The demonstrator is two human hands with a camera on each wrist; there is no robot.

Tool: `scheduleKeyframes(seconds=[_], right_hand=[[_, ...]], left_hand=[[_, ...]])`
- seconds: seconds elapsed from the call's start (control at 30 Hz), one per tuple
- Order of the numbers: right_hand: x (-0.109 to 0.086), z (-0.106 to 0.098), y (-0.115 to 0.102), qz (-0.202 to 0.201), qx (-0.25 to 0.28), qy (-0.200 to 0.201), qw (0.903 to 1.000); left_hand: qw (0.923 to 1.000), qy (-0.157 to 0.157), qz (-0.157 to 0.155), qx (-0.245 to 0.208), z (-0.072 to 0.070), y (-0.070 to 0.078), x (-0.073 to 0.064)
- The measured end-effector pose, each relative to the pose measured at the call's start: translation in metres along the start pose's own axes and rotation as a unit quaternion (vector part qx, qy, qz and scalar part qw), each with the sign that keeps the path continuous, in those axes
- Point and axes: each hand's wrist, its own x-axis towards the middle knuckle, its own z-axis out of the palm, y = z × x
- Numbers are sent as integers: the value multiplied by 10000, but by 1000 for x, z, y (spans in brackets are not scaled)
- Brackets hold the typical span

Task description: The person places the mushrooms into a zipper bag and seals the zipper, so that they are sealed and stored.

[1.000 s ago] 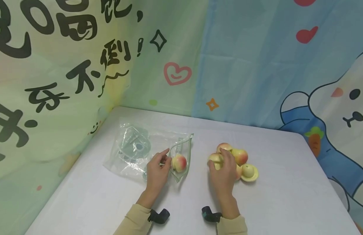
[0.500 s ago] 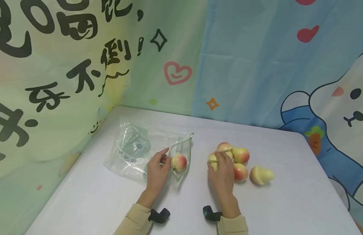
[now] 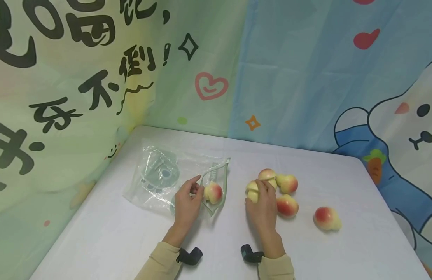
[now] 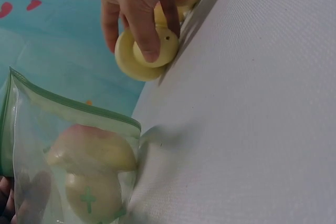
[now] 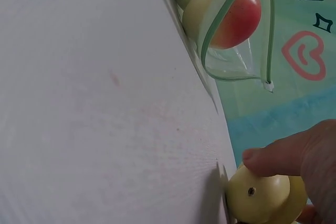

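A clear zip bag (image 3: 161, 171) with green print and a green zip edge lies on the left, its mouth spread toward the right. Inside that mouth is a red-and-yellow toy mushroom (image 3: 214, 193). My left hand (image 3: 188, 202) holds the bag by the near side of its mouth; a few fingertips (image 4: 6, 198) show behind the plastic in the left wrist view. Right of the bag, my right hand (image 3: 264, 208) grips another toy mushroom (image 3: 252, 190) at the cluster's left side. The right wrist view shows the thumb on its pale stem (image 5: 257, 198).
More toy mushrooms sit by the right hand: one behind it (image 3: 267, 174), one at the back right (image 3: 289, 183) and one beside it (image 3: 287, 205). Another mushroom (image 3: 326, 218) lies apart farther right. The white table (image 3: 341, 256) meets a printed cloth (image 3: 289, 77) behind.
One mushroom has rolled right, away from the cluster, and turned its red cap toward the camera. The right hand has closed in on the left mushroom. Left hand and bag stay put.
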Motion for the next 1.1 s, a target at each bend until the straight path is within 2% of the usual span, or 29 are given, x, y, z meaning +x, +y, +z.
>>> scheduleKeyframes(seconds=[0.27,0.53,0.63,0.77,0.83,0.97,1.1], right_hand=[[1,1,0,330,130,-251,9991],[3,6,0,247,1029,-128,9943],[2,4,-8,303,1492,-295,9879],[-1,6,-19,468,2118,-803,9729],[-3,9,-22,429,2378,-966,9655],[-7,15,-29,161,2793,-1011,9547],[-11,20,-34,19,2960,-1022,9497]], left_hand=[[9998,-104,-193,-18,-1,0,0],[9997,-122,-139,-164,-2,3,1],[9997,-99,-83,-206,-1,2,1],[9998,-40,32,-213,0,0,0],[9997,-20,143,-197,0,0,0],[9993,-44,352,-105,0,0,0],[9988,-61,485,-64,0,2,0]])
